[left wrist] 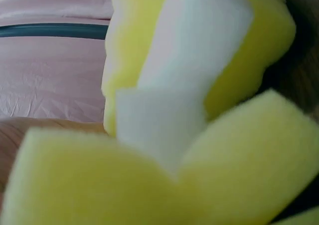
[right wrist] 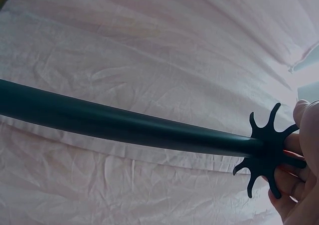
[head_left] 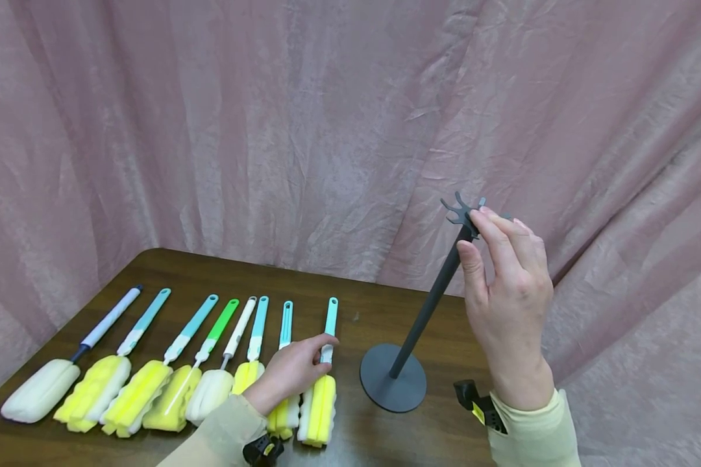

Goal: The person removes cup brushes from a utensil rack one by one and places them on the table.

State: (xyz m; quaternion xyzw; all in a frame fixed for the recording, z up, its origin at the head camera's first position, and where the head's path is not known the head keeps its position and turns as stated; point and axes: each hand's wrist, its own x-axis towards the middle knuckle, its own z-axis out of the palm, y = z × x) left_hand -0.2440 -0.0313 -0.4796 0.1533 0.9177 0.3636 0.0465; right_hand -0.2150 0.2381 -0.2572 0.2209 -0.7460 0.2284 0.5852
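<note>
My left hand [head_left: 292, 370] reaches over the row to the rightmost sponge brush [head_left: 318, 412], its thumb and index finger pinching the light-blue and white handle. In the left wrist view, blurred yellow and white sponge heads [left wrist: 169, 50] fill most of the picture. My right hand [head_left: 511, 292] is at the top of a dark upright stand [head_left: 429, 305], fingers bent around one side of its hooked crown [right wrist: 269, 150]. The stand's pole rises from a round base on the table. Part of the crown is hidden behind the fingers.
Several more sponge brushes lie side by side to the left, among them a green-handled brush [head_left: 219, 331] and a white-headed brush [head_left: 43, 392] at the far left. All are on a brown wooden table [head_left: 210, 272]. A pink curtain [head_left: 269, 130] hangs behind it.
</note>
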